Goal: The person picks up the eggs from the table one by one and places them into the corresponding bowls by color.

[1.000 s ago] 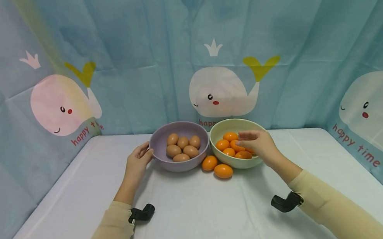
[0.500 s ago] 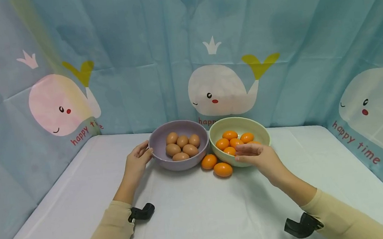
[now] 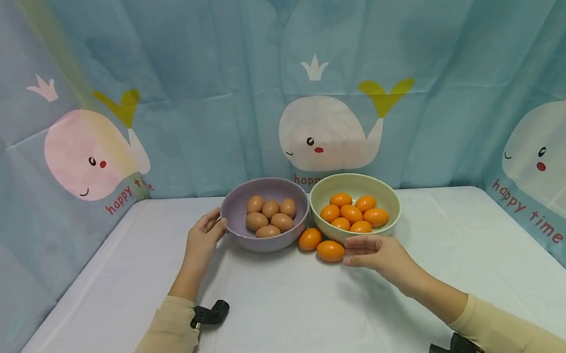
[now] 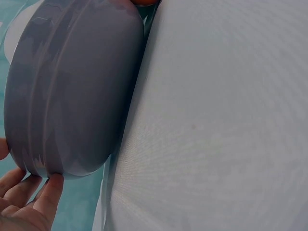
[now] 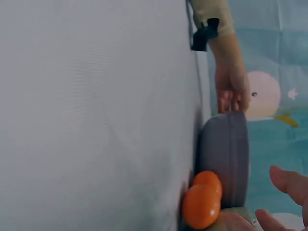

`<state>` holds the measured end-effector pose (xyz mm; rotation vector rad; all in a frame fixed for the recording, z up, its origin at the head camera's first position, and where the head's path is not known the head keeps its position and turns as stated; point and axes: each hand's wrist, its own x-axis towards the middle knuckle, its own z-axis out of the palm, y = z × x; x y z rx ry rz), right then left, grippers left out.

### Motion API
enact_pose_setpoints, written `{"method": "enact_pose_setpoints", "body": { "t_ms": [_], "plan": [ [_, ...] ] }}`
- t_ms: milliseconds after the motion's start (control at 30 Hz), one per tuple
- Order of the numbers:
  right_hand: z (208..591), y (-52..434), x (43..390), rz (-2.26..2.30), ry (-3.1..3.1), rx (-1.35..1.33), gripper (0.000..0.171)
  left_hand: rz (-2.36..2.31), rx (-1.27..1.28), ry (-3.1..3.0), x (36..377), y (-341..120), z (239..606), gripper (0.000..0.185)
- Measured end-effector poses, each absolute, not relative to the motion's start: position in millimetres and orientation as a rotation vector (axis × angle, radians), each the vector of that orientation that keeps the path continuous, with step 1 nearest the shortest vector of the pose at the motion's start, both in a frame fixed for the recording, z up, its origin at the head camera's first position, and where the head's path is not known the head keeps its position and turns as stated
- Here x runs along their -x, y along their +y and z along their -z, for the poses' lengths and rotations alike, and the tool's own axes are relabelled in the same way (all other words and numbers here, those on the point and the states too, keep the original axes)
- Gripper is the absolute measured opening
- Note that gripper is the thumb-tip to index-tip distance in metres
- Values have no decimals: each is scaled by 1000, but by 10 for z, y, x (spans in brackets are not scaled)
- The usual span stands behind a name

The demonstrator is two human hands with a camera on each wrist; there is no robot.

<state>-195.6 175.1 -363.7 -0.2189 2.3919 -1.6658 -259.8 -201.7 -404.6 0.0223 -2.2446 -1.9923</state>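
- Left hand — rests against the left wall of the purple bowl, fingers relaxed and laid on the rim side; in the left wrist view the fingertips touch the bowl's outer wall near its base. Nothing is pinched.
- Purple bowl holds six brown eggs; it stands touching, or very nearly touching, the green bowl to its right.
- Two orange eggs lie loose on the white tablecloth, in front of the gap between the bowls. The farther orange egg sits against the purple bowl; the nearer orange egg lies just beside it, long axis roughly left-to-right.
- Green bowl holds six orange eggs.
- Right hand — low over the cloth in front of the green bowl, fingers extended and loosely together, pointing left, empty. Fingertips are just beside the nearer orange egg, at its right end; contact cannot be told.
- Key relation: the loose eggs lie directly left of the right hand's fingertips — this hand is clearly nearer; the left hand is well apart, with the purple bowl between.
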Motion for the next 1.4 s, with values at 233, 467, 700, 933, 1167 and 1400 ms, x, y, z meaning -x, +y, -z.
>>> {"method": "enact_pose_setpoints", "body": {
  "t_ms": [233, 467, 700, 933, 1167, 1400],
  "plan": [
    [3778, 1733, 1943, 1597, 2400, 136, 56, 1986, -34, -2265, 2610, -2024, 4064, 56],
    [3880, 1701, 1961, 1568, 2404, 121, 64, 1988, -27, -2256, 2607, -2015, 4047, 55],
    [3964, 1661, 2018, 1608, 2392, 79, 66, 1989, -25, -2250, 2610, -2000, 4041, 55],
    [4011, 1629, 2069, 1659, 2371, 53, 65, 1991, -34, -2249, 2608, -2019, 4044, 54],
    [4028, 1607, 2067, 1691, 2374, 55, 62, 1988, -31, -2255, 2601, -2014, 4038, 55],
    [4030, 1570, 2064, 1671, 2406, 23, 61, 2017, -19, -2228, 2596, -2008, 4026, 55]
  ]
}}
